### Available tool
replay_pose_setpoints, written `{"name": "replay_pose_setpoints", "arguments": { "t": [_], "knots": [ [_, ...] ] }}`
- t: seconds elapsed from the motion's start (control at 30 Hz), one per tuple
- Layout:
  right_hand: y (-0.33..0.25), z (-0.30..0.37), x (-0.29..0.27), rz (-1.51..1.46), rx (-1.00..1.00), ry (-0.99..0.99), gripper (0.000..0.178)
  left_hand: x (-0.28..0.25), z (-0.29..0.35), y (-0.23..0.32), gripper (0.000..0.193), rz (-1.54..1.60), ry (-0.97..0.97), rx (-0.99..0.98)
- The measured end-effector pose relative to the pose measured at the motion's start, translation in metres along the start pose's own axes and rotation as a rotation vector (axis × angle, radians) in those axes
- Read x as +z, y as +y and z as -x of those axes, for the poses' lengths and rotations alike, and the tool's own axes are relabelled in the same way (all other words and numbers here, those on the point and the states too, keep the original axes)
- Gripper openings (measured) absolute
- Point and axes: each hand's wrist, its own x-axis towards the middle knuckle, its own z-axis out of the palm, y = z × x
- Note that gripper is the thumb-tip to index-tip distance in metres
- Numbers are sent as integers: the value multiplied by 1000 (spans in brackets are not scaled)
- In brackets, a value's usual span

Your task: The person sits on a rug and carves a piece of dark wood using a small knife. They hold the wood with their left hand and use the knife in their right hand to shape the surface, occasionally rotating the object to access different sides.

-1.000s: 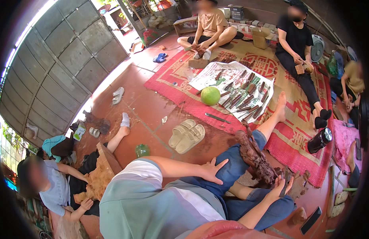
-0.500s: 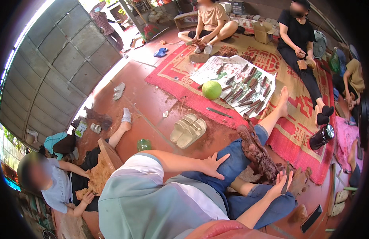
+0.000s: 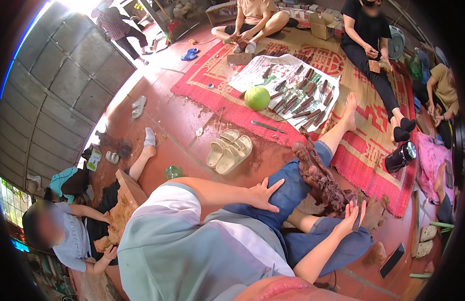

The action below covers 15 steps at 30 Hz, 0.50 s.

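By the gate [image 3: 67, 95]; walker [image 3: 112, 24] striding wider; right hand [image 3: 346, 223] (unchanged) holds dark tool [image 3: 359, 215]

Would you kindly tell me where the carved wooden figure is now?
In the head view, the carved wooden figure is right of centre, alongside the outstretched leg, with its lower end near the right hand.
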Motion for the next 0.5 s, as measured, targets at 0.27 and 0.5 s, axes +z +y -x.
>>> {"name": "replay_pose_setpoints", "arguments": {
  "t": [0.27,0.5],
  "knots": [
    [2,-3,-2,-4,1,-20,40,4,0,-4,108,15,35,20],
    [0,2,0,10,7,-5,38,10,4,-6,96,-17,71,61]
  ]
}}
